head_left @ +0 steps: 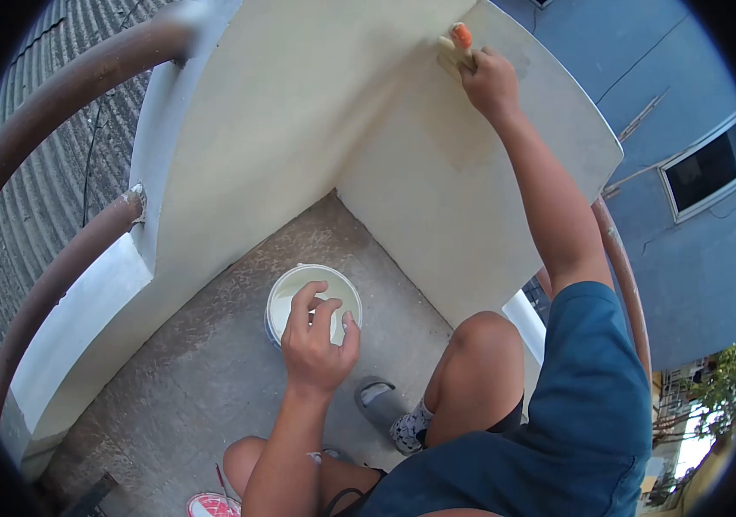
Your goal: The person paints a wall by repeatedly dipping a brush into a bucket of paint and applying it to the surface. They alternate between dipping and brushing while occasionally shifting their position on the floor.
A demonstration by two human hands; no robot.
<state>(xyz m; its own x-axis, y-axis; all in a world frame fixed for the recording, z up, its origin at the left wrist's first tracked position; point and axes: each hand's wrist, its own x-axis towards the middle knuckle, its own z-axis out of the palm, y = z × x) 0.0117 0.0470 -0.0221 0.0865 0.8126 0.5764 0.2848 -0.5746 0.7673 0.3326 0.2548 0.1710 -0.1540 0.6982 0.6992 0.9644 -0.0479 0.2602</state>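
Observation:
My right hand [491, 82] is closed around a paintbrush [461, 36] with an orange part on its handle, held against the upper part of the cream wall [471, 198]. A slightly darker patch shows on the wall below the brush. Above a white bucket [353, 289] of pale paint is my left hand [318, 340], its fingers apart and curved, holding nothing. The hand hides part of the bucket's opening and front side.
The bucket stands on the grey concrete floor [204, 362], near my sandalled foot [378, 403]. A red and white round object [213, 505] lies at the bottom. Brown pipe rails [66, 276] run along the left; another rail [622, 267] curves behind my right arm.

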